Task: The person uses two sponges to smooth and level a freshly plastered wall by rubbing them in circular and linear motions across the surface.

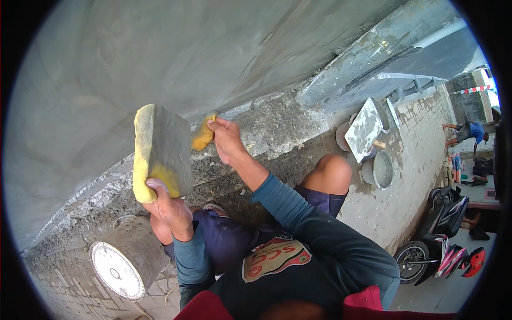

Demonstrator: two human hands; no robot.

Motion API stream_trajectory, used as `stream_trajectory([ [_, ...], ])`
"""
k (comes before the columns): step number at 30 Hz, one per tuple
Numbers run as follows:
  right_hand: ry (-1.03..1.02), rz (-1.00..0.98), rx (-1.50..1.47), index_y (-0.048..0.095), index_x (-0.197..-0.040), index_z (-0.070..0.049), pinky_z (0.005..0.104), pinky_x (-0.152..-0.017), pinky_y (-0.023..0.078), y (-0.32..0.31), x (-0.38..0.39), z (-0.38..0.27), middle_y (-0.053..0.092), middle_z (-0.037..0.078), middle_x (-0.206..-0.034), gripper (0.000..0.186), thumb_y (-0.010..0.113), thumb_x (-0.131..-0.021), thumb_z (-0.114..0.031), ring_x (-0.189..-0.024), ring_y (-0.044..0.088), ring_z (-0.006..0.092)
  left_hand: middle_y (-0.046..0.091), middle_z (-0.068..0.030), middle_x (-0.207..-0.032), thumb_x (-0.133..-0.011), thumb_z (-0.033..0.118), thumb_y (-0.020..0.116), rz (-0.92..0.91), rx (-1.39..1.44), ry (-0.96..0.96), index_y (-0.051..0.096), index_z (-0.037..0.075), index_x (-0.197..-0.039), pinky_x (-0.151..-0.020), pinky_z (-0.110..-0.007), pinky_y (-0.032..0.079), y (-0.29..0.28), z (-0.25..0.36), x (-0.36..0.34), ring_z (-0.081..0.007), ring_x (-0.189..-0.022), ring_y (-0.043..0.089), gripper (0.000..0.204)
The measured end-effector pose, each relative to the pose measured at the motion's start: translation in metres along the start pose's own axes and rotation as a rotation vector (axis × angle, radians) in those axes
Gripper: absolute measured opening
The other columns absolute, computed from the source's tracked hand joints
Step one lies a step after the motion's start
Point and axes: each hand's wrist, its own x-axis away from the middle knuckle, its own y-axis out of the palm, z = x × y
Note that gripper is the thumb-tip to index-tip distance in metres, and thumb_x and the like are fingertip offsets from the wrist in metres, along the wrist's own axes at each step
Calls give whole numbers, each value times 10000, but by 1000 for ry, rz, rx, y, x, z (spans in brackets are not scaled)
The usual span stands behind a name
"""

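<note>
My left hand (pixel 173 210) grips a large block sponge (pixel 172 152) by its lower edge. The sponge has a yellow rim and a flat face smeared with grey, with a yellow patch beside my thumb. Pinched between the fingers of my right hand (pixel 230 143) is a small torn piece of yellow sponge (pixel 202 137). This piece sits a little to the right of the block, apart from it. Both hands are in front of a smooth grey plastered wall (pixel 224 58).
Rough mortar rubble (pixel 277 125) runs along the wall's foot. A dirty bucket (pixel 141 250) stands at lower left. To the right are a mortar-smeared board (pixel 365 130) and a grey tub (pixel 380 170). Farther off are a parked motorbike (pixel 440 250) and a bent-over person (pixel 472 131).
</note>
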Motion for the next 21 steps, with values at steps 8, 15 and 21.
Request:
stream_trajectory([
  [8, -631, 601, 311, 588, -1010, 96, 352, -740, 502, -80, -24, -137, 669, 140, -924, 213, 472, -999, -83, -788, 630, 207, 473, -158, -1389, -1045, 265, 480, 64, 2, 25, 388, -17, -1420, -1071, -425, 391, -14, 8, 4, -263, -1244, 504, 478],
  [15, -192, 199, 530, 613, -993, 131, 364, -776, 483, -2, -14, 35, 668, 192, -874, 265, 536, -970, -121, -828, 618, 198, 486, -151, -1369, -1043, 275, 493, 49, -20, -9, 398, -21, -1406, -1053, -414, 404, -4, 1, 1, -249, -1222, 515, 478],
  [21, -394, 335, 156, 557, -1284, 88, 285, -818, 487, -63, 1, -64, 659, 91, -1069, 340, 520, -996, -89, -910, 599, 132, 481, -150, -1373, -1041, 291, 500, 43, -43, 21, 396, -21, -1404, -1051, -406, 405, -14, 7, 2, -244, -1224, 510, 490],
])
